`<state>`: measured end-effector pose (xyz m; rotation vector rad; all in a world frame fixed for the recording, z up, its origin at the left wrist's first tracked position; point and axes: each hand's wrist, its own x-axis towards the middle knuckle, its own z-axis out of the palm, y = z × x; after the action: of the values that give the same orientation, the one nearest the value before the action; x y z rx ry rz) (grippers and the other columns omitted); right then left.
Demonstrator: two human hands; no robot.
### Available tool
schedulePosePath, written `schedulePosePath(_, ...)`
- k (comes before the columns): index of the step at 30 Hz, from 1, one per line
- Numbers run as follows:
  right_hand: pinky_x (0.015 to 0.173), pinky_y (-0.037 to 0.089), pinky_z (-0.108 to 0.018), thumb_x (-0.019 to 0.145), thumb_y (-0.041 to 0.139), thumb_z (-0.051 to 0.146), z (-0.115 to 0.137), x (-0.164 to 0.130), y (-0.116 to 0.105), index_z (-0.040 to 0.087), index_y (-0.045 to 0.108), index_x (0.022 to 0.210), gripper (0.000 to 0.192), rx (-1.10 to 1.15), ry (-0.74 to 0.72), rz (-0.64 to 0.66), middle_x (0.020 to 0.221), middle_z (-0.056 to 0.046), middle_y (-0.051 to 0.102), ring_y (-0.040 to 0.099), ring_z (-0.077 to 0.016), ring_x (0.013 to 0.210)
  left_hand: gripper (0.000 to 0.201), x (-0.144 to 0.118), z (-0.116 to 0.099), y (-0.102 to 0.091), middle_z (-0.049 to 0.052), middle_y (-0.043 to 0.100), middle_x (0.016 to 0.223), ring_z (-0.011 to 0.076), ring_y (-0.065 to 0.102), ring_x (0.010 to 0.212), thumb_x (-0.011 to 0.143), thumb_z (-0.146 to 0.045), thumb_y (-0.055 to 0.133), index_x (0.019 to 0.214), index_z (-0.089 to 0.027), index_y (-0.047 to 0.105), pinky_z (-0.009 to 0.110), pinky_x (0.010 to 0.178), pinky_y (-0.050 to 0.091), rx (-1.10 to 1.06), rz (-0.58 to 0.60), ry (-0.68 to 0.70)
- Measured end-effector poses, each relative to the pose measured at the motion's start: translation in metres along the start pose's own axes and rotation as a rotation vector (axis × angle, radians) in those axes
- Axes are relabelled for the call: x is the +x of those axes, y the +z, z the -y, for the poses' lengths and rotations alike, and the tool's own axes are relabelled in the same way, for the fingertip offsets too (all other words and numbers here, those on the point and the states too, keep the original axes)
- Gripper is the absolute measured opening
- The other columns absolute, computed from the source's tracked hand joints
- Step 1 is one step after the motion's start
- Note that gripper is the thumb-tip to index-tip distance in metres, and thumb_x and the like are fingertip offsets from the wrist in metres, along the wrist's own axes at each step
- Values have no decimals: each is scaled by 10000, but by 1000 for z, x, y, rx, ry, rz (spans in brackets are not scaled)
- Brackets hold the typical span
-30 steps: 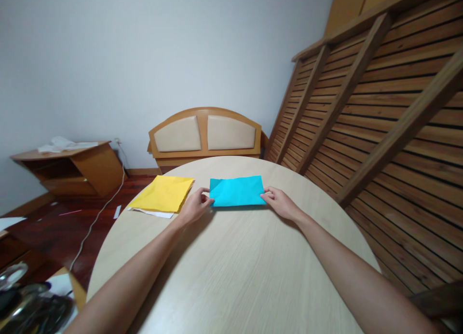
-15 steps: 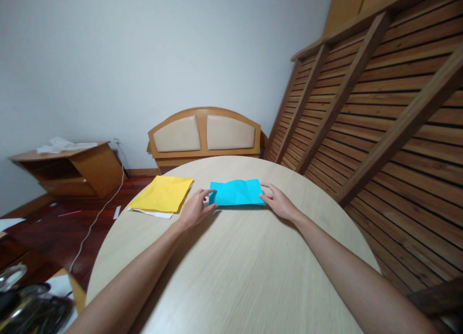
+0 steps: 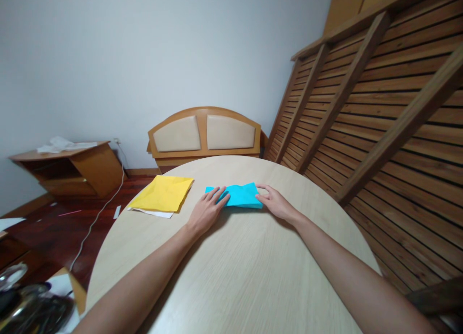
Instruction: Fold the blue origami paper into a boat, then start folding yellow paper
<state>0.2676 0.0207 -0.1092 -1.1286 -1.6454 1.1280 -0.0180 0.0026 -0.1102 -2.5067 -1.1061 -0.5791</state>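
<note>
Lying flat near the far edge of the round pale wooden desk (image 3: 238, 266), a folded sheet of bright blue paper (image 3: 239, 195) is being pressed down from both ends. The left hand (image 3: 207, 212) is being laid over the sheet's left end with its fingers (image 3: 220, 195) spread and stretched forward, released rather than clenched, so that the paper is being held under the pads and not pinched. The right hand (image 3: 277, 203) is being rested at the sheet's right end, its fingers (image 3: 263, 193) likewise extended and lightly touching the edge; whether any fold is being nipped between thumb and forefinger cannot be told. The placement is judged to be for flattening: with both ends weighted, the folded layers are being kept from springing open and the sheet is being kept from sliding on the smooth surface.

Between the two sets of fingers the blue middle is being left uncovered, its top edge slightly wavy. Just beyond the left fingers, to their outer side and apart from them, a flat yellow paper sheet (image 3: 163, 193) is lying on a white sheet (image 3: 154, 212) whose edge is showing underneath, both untouched.
</note>
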Motion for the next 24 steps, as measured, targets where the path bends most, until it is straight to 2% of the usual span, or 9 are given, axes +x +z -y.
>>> schedulePosePath(3, 733, 532, -349, 927, 541, 380, 3, -2, 0, 156, 458, 1352, 488, -112, -13, -5, 918, -92, 736, 685, -214, 808, 425, 0, 1, 0, 108, 514, 1462, 293, 467, 1357, 957, -169, 498, 1374, -235, 546, 484, 1055, 465, -36, 14, 13)
schedulePosePath(6, 685, 497, -333, 928, 521, 418, 11, -7, 1, 168, 576, 1237, 401, -395, -50, -123, 804, -49, 692, 636, -197, 710, 371, 1, -1, -1, 111, 638, 1317, 268, 582, 1235, 967, -170, 472, 1314, -213, 596, 462, 999, 512, -72, 22, 22)
schedulePosePath(8, 732, 477, -346, 912, 553, 432, 21, -11, 5, 188, 651, 1122, 337, -647, -152, -260, 815, -51, 664, 616, -205, 752, 345, 2, -4, -3, 110, 677, 1249, 256, 626, 1161, 979, -177, 458, 1288, -203, 609, 441, 963, 531, -71, 30, 23)
schedulePosePath(10, 830, 460, -380, 914, 567, 428, 32, -16, 12, 205, 674, 1064, 289, -782, -314, -297, 914, -73, 660, 608, -237, 891, 319, 3, -9, -5, 109, 693, 1211, 250, 645, 1114, 987, -188, 458, 1264, -196, 616, 412, 925, 542, -64, 47, 22)
schedulePosePath(13, 892, 435, -401, 897, 626, 405, 45, -24, 29, 222, 678, 1056, 247, -849, -511, -131, 1047, -89, 663, 580, -258, 999, 282, 4, -16, -8, 113, 710, 1148, 246, 663, 1047, 1001, -208, 451, 1222, -187, 624, 377, 852, 550, -70, 71, 19)
schedulePosePath(16, 906, 411, -410, 876, 680, 373, 48, -28, 45, 214, 678, 1061, 244, -944, -576, -5, 1100, -89, 661, 557, -263, 1048, 257, 5, -22, -10, 105, 719, 1093, 239, 668, 999, 1005, -220, 454, 1193, -186, 627, 351, 820, 540, -74, 89, 40)
schedulePosePath(19, 889, 402, -397, 924, 633, 326, 44, -27, 53, 207, 688, 1038, 173, -997, -583, 33, 1059, -84, 681, 563, -249, 1025, 238, 6, -25, -12, 100, 723, 1047, 230, 669, 960, 1008, -229, 454, 1148, -183, 641, 331, 802, 530, -69, 103, 51)
schedulePosePath(24, 850, 398, -380, 957, 598, 313, 38, -23, 52, 208, 705, 991, 154, -1017, -591, 30, 989, -68, 710, 578, -235, 971, 236, 7, -28, -15, 96, 730, 991, 216, 673, 903, 1018, -250, 438, 1055, -184, 662, 306, 757, 515, -78, 118, 41)
